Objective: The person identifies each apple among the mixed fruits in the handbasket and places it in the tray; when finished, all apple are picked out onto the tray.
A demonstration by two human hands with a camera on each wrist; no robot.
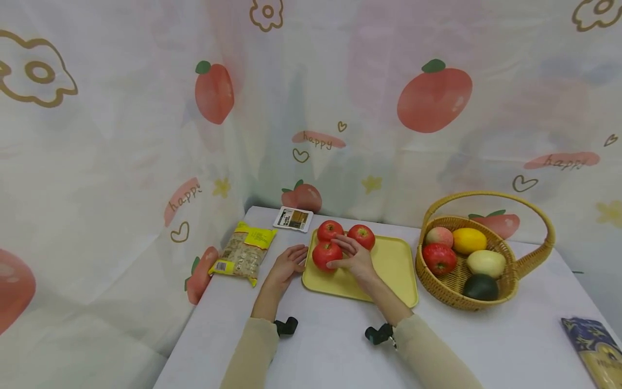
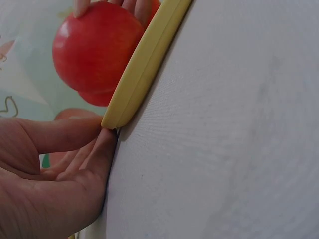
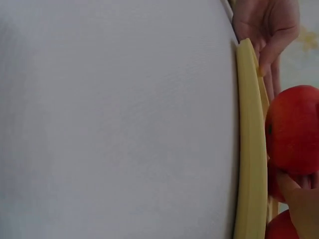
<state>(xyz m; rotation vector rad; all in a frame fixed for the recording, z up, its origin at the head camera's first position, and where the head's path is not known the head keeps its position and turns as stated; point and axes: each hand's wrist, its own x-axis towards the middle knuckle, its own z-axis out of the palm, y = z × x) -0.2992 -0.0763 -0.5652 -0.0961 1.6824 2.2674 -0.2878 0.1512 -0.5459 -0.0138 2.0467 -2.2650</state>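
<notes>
A person's right hand [image 1: 358,263] grasps the front red apple [image 1: 324,256] at the left end of a yellow tray [image 1: 391,270], thumb on the fruit's near side and fingers over its top, while the left hand [image 1: 286,267] pinches the tray's front left corner, its thumb laid on the rim and its fingers below. Two other red apples [image 1: 362,236] sit on the tray just behind the held one (whether that front apple touches the tray's surface cannot be told). To the right, a wicker basket [image 1: 437,292] with a tall arched handle stands upright on the white tabletop [image 1: 330,351], holding a pinkish peach [image 1: 439,237], a yellow fruit [image 1: 470,241], a red fruit [image 1: 439,259], a pale fruit [image 1: 487,263] and a dark green fruit [image 1: 481,287]. Left of the tray lies a yellow-ended packet [image 1: 245,251], with a flat white package [image 1: 293,219] near the tray's back left corner. A blue and gold bag [image 1: 597,351] lies at the table's right side, well apart from the hands. Behind hangs a pale curtain [image 1: 121,151] printed with fruit, hearts and the word "happy."
</notes>
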